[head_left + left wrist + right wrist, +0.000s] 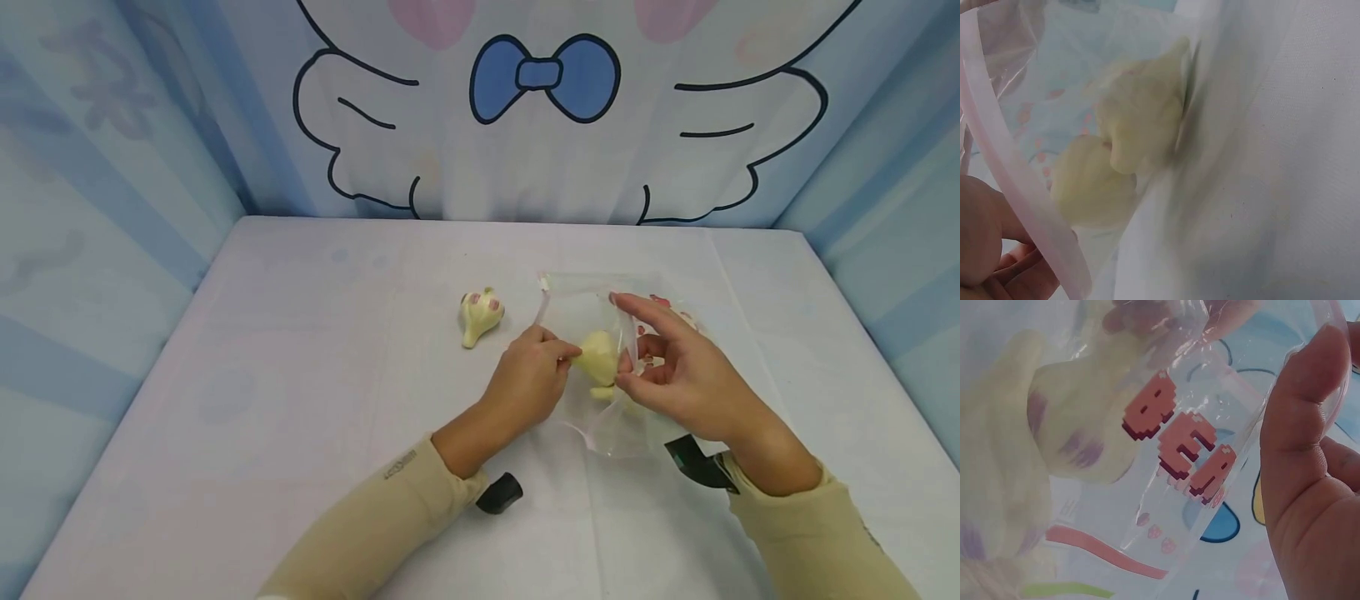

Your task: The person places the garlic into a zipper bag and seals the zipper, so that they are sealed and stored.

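Note:
A clear plastic bag (611, 437) with a pale pink edge strip lies at right of centre on the table. My left hand (528, 375) reaches to its mouth and pinches the narrow stem of a garlic bulb (598, 357). Purple patches mark this bulb (1079, 425) in the right wrist view, where film covers the left fingertips. A second garlic bulb (1141, 115) shows through the film beside it in the left wrist view. My right hand (686, 375) holds the bag's edge, its thumb (1304, 400) against the film. Another garlic bulb (482, 315) lies outside, left of the bag.
Red block letters (1179, 444) are printed on the bag. A white cloth covers the table (337, 333). Patterned curtains (97, 208) stand along its back and sides. Black wrist mounts (500, 493) stick out at both sleeves.

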The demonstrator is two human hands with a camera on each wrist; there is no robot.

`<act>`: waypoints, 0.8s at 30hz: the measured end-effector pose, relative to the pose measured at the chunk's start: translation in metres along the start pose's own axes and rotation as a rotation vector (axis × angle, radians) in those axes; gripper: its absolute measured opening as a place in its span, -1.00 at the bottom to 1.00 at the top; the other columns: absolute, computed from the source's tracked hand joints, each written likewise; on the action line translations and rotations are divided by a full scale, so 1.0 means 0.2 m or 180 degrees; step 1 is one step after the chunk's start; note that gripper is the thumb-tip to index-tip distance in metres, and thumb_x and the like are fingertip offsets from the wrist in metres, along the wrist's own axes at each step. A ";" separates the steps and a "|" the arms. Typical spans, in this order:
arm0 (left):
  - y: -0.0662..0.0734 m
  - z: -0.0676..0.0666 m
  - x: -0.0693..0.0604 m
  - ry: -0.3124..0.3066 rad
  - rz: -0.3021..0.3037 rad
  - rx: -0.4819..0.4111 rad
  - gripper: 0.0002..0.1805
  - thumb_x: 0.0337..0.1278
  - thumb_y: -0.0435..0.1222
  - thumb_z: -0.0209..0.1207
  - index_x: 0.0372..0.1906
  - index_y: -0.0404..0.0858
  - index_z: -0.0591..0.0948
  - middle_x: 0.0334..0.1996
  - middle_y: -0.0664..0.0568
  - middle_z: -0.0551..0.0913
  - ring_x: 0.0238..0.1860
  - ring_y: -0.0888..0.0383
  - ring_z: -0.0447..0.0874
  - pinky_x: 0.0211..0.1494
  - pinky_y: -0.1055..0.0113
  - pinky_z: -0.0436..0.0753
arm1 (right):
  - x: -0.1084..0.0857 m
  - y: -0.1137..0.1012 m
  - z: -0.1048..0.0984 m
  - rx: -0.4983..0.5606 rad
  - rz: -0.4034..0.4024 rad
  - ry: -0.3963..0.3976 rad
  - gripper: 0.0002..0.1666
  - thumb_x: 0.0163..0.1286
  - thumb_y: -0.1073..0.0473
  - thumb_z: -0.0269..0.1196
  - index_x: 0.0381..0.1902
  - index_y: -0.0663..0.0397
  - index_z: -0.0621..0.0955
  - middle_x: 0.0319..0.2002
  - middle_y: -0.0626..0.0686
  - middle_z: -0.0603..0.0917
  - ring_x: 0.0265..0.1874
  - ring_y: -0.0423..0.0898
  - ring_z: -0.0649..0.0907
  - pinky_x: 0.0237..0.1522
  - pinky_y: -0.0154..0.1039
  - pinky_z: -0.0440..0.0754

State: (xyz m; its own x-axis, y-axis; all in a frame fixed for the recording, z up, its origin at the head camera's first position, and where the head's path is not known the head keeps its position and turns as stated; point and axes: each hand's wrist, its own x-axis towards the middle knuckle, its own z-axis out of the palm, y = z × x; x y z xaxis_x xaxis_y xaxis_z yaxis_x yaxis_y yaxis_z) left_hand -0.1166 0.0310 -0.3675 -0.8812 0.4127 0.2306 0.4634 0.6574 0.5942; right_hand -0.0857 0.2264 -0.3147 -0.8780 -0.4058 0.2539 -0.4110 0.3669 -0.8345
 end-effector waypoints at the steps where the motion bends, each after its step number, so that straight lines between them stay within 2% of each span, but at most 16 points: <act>1: 0.01 0.00 0.00 -0.0005 -0.0026 0.0012 -0.79 0.27 -0.41 0.29 -0.05 -0.21 0.79 -0.26 -0.01 0.62 -0.26 0.17 0.63 -0.24 0.53 0.57 | 0.00 0.00 0.00 0.0008 -0.0003 0.0000 -0.05 0.16 0.62 0.30 0.49 0.22 0.27 0.14 0.07 0.36 -0.34 -0.14 0.57 -0.47 -0.38 0.64; 7: 0.03 0.03 -0.01 -0.0027 -0.0008 0.0141 -0.78 0.29 -0.39 0.27 -0.01 -0.22 0.77 -0.25 -0.02 0.63 -0.25 0.16 0.66 -0.21 0.50 0.61 | 0.00 0.00 0.00 0.0023 -0.0003 -0.0002 -0.05 0.16 0.62 0.30 0.50 0.21 0.27 0.14 0.07 0.36 -0.34 -0.13 0.58 -0.46 -0.38 0.65; 11: 0.04 0.03 -0.01 -0.0167 0.0033 0.0178 -0.74 0.29 -0.39 0.28 0.05 -0.27 0.73 -0.17 -0.03 0.71 -0.15 0.15 0.68 -0.09 0.45 0.62 | 0.00 0.00 0.00 0.0055 -0.0001 -0.0006 -0.05 0.16 0.63 0.29 0.50 0.21 0.26 0.15 0.03 0.35 -0.34 -0.13 0.58 -0.47 -0.38 0.65; 14: 0.04 0.03 -0.01 -0.0352 0.0045 0.0095 -0.68 0.29 -0.39 0.27 0.12 -0.30 0.69 -0.07 -0.02 0.74 -0.07 0.18 0.68 -0.02 0.46 0.60 | 0.01 0.00 0.00 0.0045 0.0017 -0.0016 -0.06 0.17 0.63 0.29 0.50 0.23 0.26 0.16 0.03 0.35 -0.34 -0.13 0.59 -0.47 -0.37 0.65; 24: 0.03 0.03 0.00 -0.0738 0.0033 -0.0303 -0.63 0.32 -0.39 0.24 0.20 -0.30 0.63 0.03 -0.01 0.72 -0.03 0.26 0.69 -0.08 0.56 0.58 | 0.01 0.01 0.00 0.0072 0.0014 -0.0039 -0.05 0.17 0.63 0.28 0.50 0.22 0.26 0.15 0.03 0.36 -0.38 -0.14 0.57 -0.52 -0.36 0.64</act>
State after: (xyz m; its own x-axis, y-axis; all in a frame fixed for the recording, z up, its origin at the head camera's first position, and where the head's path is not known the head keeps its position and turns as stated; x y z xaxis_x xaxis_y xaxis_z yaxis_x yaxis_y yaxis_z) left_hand -0.1138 0.0382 -0.3691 -0.8263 0.5599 0.0605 0.4516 0.5946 0.6653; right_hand -0.0874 0.2259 -0.3163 -0.8767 -0.4145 0.2442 -0.4012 0.3498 -0.8466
